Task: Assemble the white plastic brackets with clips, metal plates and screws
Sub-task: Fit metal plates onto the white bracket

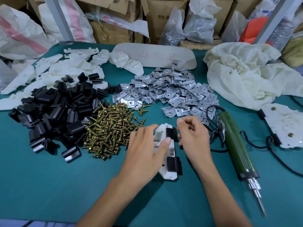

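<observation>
A white plastic bracket (165,167) lies on the green table in front of me, with one black clip (171,132) on its far end and another black clip (174,163) on its near end. My left hand (144,149) rests on the bracket, thumb pressed on its middle. My right hand (191,133) hovers just right of the far clip, fingers curled and apart, holding nothing. Heaps of black clips (54,112), brass screws (109,133) and metal plates (172,92) lie beyond, with loose white brackets (49,71) at the far left.
A green electric screwdriver (236,145) with its black cable lies to the right, tip toward me. A finished white bracket (285,125) sits at the right edge. A white cloth sack (242,72), a grey board (155,54), bags and cardboard boxes line the back.
</observation>
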### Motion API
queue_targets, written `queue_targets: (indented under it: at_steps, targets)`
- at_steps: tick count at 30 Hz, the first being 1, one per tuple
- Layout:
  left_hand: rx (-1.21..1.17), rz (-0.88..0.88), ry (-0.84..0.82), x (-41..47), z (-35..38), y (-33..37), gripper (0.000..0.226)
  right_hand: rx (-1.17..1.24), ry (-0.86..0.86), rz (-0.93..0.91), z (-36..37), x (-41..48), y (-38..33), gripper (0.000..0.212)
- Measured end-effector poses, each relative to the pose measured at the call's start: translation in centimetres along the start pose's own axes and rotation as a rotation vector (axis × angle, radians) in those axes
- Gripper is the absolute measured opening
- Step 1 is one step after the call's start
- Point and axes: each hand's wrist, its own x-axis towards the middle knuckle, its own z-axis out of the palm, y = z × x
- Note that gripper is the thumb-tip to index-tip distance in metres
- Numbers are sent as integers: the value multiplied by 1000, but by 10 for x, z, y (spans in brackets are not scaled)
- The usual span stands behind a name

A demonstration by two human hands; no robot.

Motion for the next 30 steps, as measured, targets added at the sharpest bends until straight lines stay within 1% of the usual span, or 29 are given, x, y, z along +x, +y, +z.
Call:
queue_targets:
  at_steps: [2, 5, 7, 9, 12, 14, 17, 19, 23, 25, 28, 30]
  targets:
    - [-6, -12, 26, 13, -7, 1, 50, 10, -1, -4, 1, -1, -1, 11]
    - [-41, -29, 74, 50, -12, 6, 34, 26, 13, -5, 0, 0, -3, 14]
    - [-39, -57, 66, 78, -13, 9, 27, 41, 24, 10, 0, 0, -3, 16]
    - [35, -97, -12, 104, -10, 9, 31, 53, 36, 22, -1, 1, -4, 17]
    - [277, -118, -141, 127, 4, 10, 54, 57, 38, 28, -1, 2, -6, 17]
    - [410, -120, -154, 135, 16, 12, 70, 61, 34, 28, -2, 2, -6, 16]
    - [487, -148, -152, 143, 31, 11, 83, 42, 20, 29, -2, 2, -5, 16]
    - [490, -176, -140, 147, 35, 9, 82, 38, 14, 28, -2, 2, -6, 15]
    - [434, -173, -132, 149, 29, 3, 63, 44, -5, 37, -2, 1, -7, 10]
    - [425, -150, -141, 148, 21, 0, 58, 48, -10, 50, -2, 2, -7, 10]
    - [407, -138, -177, 143, 4, -3, 57, 34, -11, 76, -5, 2, -5, 11]
    - [349, -142, -179, 137, -10, -7, 59, -80, -15, 72, -7, 1, -3, 14]
